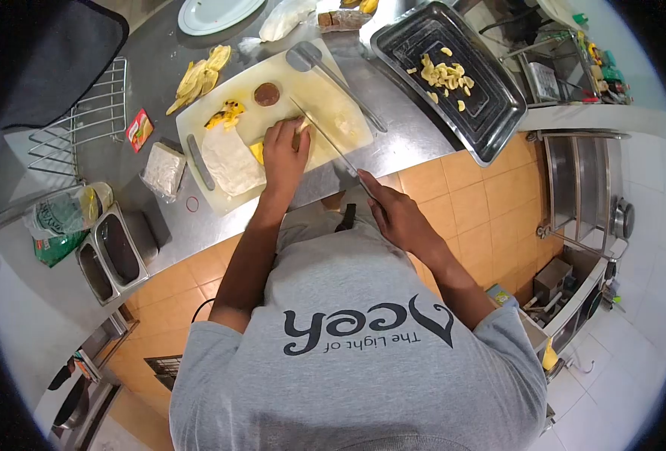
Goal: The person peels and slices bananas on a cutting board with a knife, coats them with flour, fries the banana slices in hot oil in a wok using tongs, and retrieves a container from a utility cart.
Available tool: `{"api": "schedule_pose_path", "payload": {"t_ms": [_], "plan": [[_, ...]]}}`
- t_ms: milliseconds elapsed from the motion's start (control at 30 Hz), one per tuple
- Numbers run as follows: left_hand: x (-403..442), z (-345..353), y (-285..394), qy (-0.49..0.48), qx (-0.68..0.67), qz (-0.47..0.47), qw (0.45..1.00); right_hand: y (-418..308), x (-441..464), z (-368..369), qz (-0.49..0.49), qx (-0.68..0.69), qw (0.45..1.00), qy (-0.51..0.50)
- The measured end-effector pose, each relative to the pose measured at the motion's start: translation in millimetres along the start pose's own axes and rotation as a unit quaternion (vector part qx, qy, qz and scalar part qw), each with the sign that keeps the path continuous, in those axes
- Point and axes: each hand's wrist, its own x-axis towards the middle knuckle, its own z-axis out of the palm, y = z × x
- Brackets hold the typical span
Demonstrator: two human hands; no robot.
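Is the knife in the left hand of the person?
No, the right hand grips the knife by its handle.

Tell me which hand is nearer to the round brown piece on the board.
Left. The left hand is over the board, just short of the round brown piece; the right hand, on the knife, is farther off, outside the board's near edge.

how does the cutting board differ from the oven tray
The cutting board is pale cream and flat with a handle slot; the tray is dark and shiny with raised walls. The board bears a knife, a flatbread and a brown disc, while the tray holds only loose pale slices. The tray's near end juts past the counter edge; the board doesn't. Both are roughly rectangular and sit on the metal counter.
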Motion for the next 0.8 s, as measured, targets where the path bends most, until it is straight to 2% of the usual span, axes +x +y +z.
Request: {"api": "schedule_pose_path", "payload": {"t_ms": [100,200,300,433,533,800], "plan": [[-2,1,-1,0.004,0.000,0.009,1.000,20,8,11,-0.039,-0.006,0.999,0.023],[-4,2,0,0.016,0.003,0.016,1.000,24,20,16,-0.027,0.011,0.999,0.018],[-5,2,4,0.022,0.012,0.020,0.999,33,24,26,-0.092,0.024,0.992,0.078],[-3,-1,5,0.014,0.032,0.034,0.999,19,-1,12,-0.002,0.041,0.999,0.016],[0,-1,5,0.018,0.020,0.042,0.999,21,-9,13,-0.042,0.042,0.997,0.050],[-5,-2,5,0.004,0.011,0.021,1.000,2,-13,0,-0.020,0.038,0.999,0.027]]}}
